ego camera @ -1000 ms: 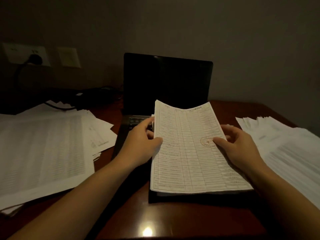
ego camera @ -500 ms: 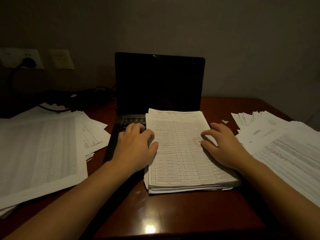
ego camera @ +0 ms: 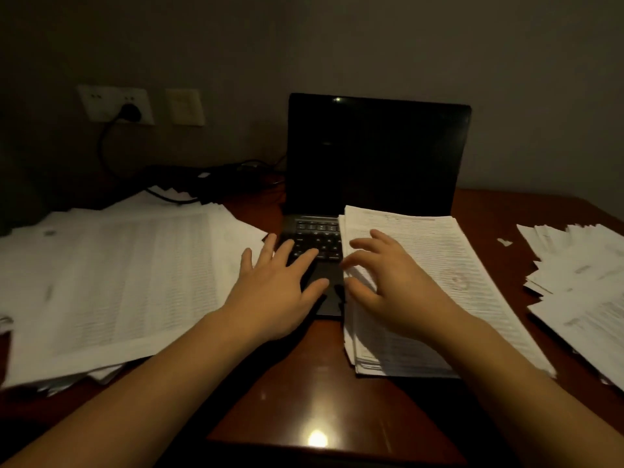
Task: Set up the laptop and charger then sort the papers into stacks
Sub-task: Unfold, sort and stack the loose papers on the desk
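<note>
A dim office desk (ego camera: 304,410): open laptop (ego camera: 374,157), paper stacks (ego camera: 111,282), wall socket (ego camera: 114,104) behind.

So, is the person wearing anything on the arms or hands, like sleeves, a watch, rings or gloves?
Nothing worn shows. The left hand and right hand are bare, without gloves; I see no ring, though the light is dim. The left forearm and right forearm are bare to the picture's edge: no sleeve, watch or bracelet in view.

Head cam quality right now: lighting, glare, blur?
Head view: dim room, laptop screen near black; one bright glare spot on the glossy table; right hand fingertips motion-blurred; left paper pile smeared, its print unreadable.
</note>
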`<control>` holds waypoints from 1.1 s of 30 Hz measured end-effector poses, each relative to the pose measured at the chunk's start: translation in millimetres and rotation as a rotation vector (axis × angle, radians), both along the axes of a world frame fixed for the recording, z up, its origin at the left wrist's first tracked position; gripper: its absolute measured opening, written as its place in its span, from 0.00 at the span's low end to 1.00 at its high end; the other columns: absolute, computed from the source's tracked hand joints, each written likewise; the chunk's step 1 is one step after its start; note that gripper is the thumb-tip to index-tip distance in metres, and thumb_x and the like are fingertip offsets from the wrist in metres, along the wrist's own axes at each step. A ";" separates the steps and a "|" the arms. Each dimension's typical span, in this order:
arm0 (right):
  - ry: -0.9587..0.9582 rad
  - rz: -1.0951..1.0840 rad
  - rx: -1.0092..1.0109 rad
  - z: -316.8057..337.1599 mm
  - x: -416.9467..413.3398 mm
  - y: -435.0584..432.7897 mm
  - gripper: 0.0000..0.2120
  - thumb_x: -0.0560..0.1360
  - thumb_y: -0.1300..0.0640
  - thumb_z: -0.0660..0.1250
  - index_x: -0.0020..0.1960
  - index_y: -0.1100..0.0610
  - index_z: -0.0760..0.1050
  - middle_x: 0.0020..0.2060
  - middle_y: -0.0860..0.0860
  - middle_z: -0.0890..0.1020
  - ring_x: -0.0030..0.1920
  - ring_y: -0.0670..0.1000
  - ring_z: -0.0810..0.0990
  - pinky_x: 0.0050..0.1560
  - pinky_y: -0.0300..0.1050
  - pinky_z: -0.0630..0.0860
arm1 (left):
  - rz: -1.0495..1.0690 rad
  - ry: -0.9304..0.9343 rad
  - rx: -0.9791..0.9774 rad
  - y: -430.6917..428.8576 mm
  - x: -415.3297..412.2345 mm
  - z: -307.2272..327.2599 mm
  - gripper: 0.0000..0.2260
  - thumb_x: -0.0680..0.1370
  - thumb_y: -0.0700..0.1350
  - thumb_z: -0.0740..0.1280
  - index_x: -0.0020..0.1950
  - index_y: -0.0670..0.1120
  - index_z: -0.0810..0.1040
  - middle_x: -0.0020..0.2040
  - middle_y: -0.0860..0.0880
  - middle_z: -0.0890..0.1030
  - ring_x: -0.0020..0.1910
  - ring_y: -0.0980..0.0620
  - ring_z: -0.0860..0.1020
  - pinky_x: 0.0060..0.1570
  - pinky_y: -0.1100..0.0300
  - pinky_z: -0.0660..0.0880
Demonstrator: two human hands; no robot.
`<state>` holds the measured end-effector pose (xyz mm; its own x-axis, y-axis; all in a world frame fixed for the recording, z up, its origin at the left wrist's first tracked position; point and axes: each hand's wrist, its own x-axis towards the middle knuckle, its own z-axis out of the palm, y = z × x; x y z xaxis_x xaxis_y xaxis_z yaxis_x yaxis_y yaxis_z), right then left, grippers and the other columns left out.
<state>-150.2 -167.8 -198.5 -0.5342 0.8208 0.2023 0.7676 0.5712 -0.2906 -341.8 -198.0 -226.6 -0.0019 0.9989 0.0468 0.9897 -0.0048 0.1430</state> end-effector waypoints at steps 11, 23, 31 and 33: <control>0.075 0.273 -0.188 -1.8 -138.0 2.1 0.14 0.82 0.49 0.63 0.66 0.47 0.76 0.64 0.46 0.79 0.62 0.45 0.78 0.60 0.41 0.75 | 0.235 0.072 -0.055 -47.8 -122.9 0.9 0.30 0.79 0.70 0.41 0.80 0.62 0.43 0.82 0.50 0.43 0.80 0.46 0.37 0.75 0.35 0.38; 0.880 0.007 -1.067 -13.4 -152.2 0.9 0.23 0.74 0.61 0.74 0.66 0.46 0.75 0.59 0.55 0.82 0.55 0.54 0.85 0.50 0.48 0.84 | 0.385 -0.044 0.037 -63.8 -152.7 -18.6 0.28 0.81 0.67 0.41 0.80 0.62 0.46 0.82 0.53 0.44 0.80 0.50 0.40 0.75 0.39 0.35; 0.681 -0.036 -0.857 -10.8 -155.2 -12.5 0.33 0.76 0.57 0.73 0.76 0.43 0.63 0.54 0.53 0.81 0.40 0.52 0.85 0.41 0.48 0.84 | 0.341 -0.078 0.018 -59.5 -134.5 -17.0 0.26 0.82 0.65 0.43 0.80 0.63 0.48 0.82 0.52 0.44 0.80 0.50 0.40 0.75 0.37 0.35; 0.717 -0.078 -0.889 -8.5 -154.3 -12.6 0.31 0.77 0.56 0.71 0.76 0.43 0.63 0.55 0.52 0.79 0.38 0.53 0.85 0.38 0.49 0.83 | 0.348 -0.086 0.011 -61.7 -134.6 -17.1 0.26 0.82 0.65 0.43 0.80 0.63 0.48 0.82 0.53 0.44 0.80 0.50 0.39 0.75 0.37 0.34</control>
